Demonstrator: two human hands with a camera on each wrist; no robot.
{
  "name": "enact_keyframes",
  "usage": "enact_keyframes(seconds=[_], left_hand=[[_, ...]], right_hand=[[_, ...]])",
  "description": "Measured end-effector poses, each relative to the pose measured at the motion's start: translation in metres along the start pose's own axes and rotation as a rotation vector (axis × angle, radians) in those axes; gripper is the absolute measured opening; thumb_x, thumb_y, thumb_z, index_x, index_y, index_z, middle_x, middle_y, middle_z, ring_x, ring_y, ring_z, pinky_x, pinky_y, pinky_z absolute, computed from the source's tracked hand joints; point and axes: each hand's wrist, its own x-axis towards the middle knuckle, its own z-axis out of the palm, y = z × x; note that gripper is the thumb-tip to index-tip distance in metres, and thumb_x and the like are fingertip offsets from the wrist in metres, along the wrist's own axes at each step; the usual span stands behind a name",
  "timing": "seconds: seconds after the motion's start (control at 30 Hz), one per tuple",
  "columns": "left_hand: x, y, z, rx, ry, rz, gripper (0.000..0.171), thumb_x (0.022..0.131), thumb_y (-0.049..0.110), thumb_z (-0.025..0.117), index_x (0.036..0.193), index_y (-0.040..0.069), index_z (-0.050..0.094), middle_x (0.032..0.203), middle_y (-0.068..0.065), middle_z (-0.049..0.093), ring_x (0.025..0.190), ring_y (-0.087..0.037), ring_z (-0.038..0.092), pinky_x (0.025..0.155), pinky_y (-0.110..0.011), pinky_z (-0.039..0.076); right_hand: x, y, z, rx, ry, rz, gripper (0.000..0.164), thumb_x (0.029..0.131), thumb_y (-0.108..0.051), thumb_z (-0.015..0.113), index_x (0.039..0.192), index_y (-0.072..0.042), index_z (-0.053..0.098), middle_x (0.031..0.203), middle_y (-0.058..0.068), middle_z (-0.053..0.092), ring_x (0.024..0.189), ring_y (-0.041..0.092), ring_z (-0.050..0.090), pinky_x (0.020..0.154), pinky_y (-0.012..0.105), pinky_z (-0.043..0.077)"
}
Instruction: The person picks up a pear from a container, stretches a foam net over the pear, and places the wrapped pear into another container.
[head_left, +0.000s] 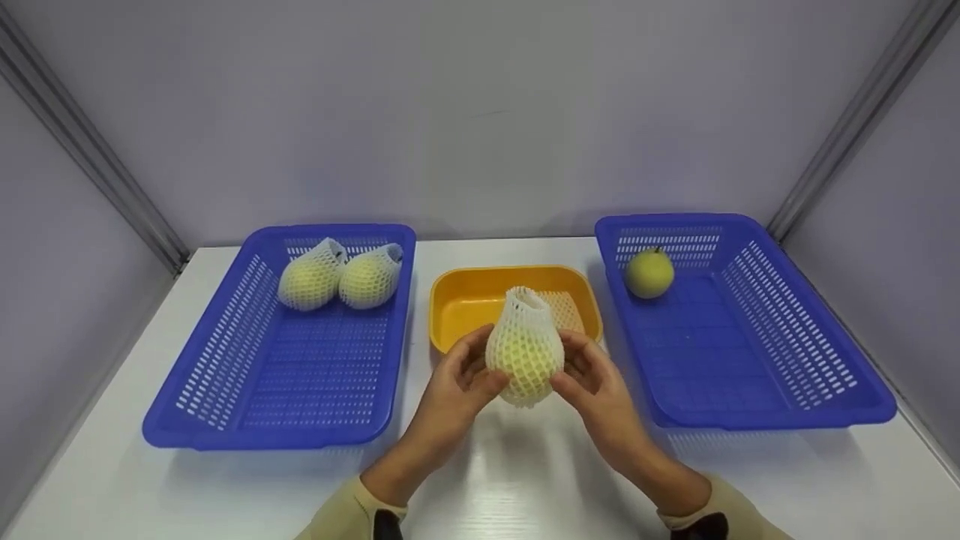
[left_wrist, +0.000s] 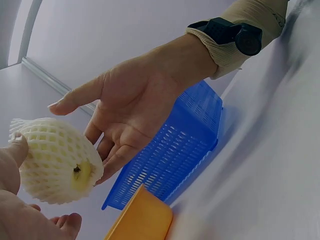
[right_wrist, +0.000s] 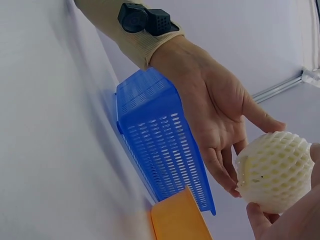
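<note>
Between my two hands, above the table's middle, an apple in a white foam net (head_left: 525,356) is held upright, the net's gathered neck on top. My left hand (head_left: 454,394) grips its left side, thumb in front and fingers behind. On the opposite side my right hand (head_left: 606,401) holds it the same way. From the left wrist view, the apple's dark blossom end shows through the opening at the bottom of the foam net (left_wrist: 55,160). Behind the hands stands an orange tray (head_left: 465,311) with a loose foam net (head_left: 566,311) in it.
At left, a blue basket (head_left: 322,375) holds two netted apples (head_left: 310,281) near its back. The blue basket (head_left: 720,352) at right contains one bare yellow-green apple (head_left: 649,273) in its back left corner. All stand on a white table (head_left: 487,495) against a pale wall (head_left: 510,120).
</note>
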Motion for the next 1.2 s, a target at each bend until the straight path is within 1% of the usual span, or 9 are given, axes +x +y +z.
enact_keyframes(seconds=[0.1, 0.2, 0.33, 0.43, 0.53, 0.7, 0.9, 1.07, 1.2], left_hand=[[0.000, -0.002, 0.000, -0.013, -0.054, -0.002, 0.082, 0.094, 0.036, 0.072, 0.156, 0.002, 0.032, 0.157, -0.016, 0.040, 0.143, -0.029, 0.041, 0.113, -0.036, 0.041], [0.000, -0.003, 0.000, 0.000, -0.074, 0.016, 0.082, 0.095, 0.037, 0.071, 0.156, -0.001, 0.031, 0.157, -0.018, 0.040, 0.144, -0.030, 0.040, 0.114, -0.037, 0.040], [0.000, -0.003, -0.001, 0.036, -0.031, 0.032, 0.070, 0.101, 0.035, 0.062, 0.154, -0.002, 0.035, 0.154, -0.018, 0.043, 0.142, -0.030, 0.042, 0.115, -0.037, 0.040], [0.000, -0.003, -0.001, 0.038, 0.008, 0.032, 0.061, 0.103, 0.031, 0.060, 0.151, -0.001, 0.039, 0.150, -0.017, 0.046, 0.138, -0.029, 0.046, 0.113, -0.037, 0.043], [0.001, -0.003, 0.000, 0.026, 0.019, 0.028, 0.061, 0.101, 0.027, 0.064, 0.151, 0.001, 0.039, 0.149, -0.015, 0.046, 0.137, -0.028, 0.047, 0.113, -0.036, 0.043], [0.001, -0.003, 0.000, 0.021, -0.030, 0.032, 0.072, 0.099, 0.029, 0.067, 0.155, -0.001, 0.033, 0.154, -0.016, 0.043, 0.140, -0.029, 0.043, 0.114, -0.036, 0.041], [0.001, -0.002, 0.000, 0.031, -0.064, 0.043, 0.074, 0.098, 0.031, 0.069, 0.155, -0.002, 0.035, 0.153, -0.016, 0.045, 0.138, -0.029, 0.045, 0.113, -0.036, 0.043], [0.000, -0.001, -0.001, 0.057, -0.079, 0.064, 0.073, 0.096, 0.027, 0.072, 0.154, -0.001, 0.036, 0.152, -0.015, 0.046, 0.137, -0.028, 0.046, 0.113, -0.035, 0.042], [0.000, 0.001, -0.004, 0.095, -0.104, 0.098, 0.072, 0.095, 0.018, 0.074, 0.154, 0.001, 0.037, 0.153, -0.013, 0.045, 0.136, -0.027, 0.047, 0.113, -0.035, 0.042]], right_hand=[[0.000, 0.000, 0.000, -0.002, -0.010, 0.017, 0.056, 0.097, -0.002, 0.065, 0.145, 0.006, 0.038, 0.144, 0.019, 0.049, 0.130, 0.023, 0.053, 0.107, 0.030, 0.047], [0.001, 0.000, 0.000, -0.011, 0.010, 0.029, 0.055, 0.096, -0.001, 0.066, 0.145, 0.005, 0.039, 0.142, 0.019, 0.050, 0.128, 0.023, 0.054, 0.106, 0.029, 0.048], [0.003, 0.000, -0.002, -0.016, 0.071, 0.033, 0.047, 0.097, -0.001, 0.065, 0.138, 0.004, 0.043, 0.131, 0.016, 0.055, 0.119, 0.025, 0.058, 0.098, 0.030, 0.053], [0.002, -0.001, -0.004, -0.022, 0.086, 0.033, 0.039, 0.101, -0.003, 0.060, 0.136, 0.003, 0.046, 0.128, 0.016, 0.056, 0.116, 0.026, 0.059, 0.095, 0.034, 0.055], [0.001, -0.002, -0.004, -0.036, 0.053, 0.029, 0.042, 0.102, -0.005, 0.058, 0.141, 0.004, 0.044, 0.134, 0.018, 0.056, 0.119, 0.025, 0.059, 0.099, 0.035, 0.054], [0.001, -0.001, -0.003, -0.023, -0.017, 0.026, 0.059, 0.098, -0.005, 0.065, 0.148, 0.009, 0.036, 0.143, 0.022, 0.051, 0.126, 0.021, 0.056, 0.104, 0.029, 0.049], [0.001, 0.000, -0.003, -0.018, -0.021, 0.044, 0.062, 0.096, -0.004, 0.068, 0.148, 0.009, 0.035, 0.140, 0.023, 0.052, 0.124, 0.022, 0.058, 0.102, 0.030, 0.051], [0.002, 0.000, -0.008, -0.018, -0.042, 0.055, 0.068, 0.093, -0.002, 0.070, 0.149, 0.008, 0.033, 0.141, 0.021, 0.052, 0.122, 0.022, 0.058, 0.101, 0.030, 0.052], [0.004, 0.002, -0.015, -0.025, -0.114, 0.030, 0.077, 0.089, 0.004, 0.072, 0.153, 0.006, 0.028, 0.145, 0.015, 0.051, 0.125, 0.022, 0.056, 0.104, 0.031, 0.050]])
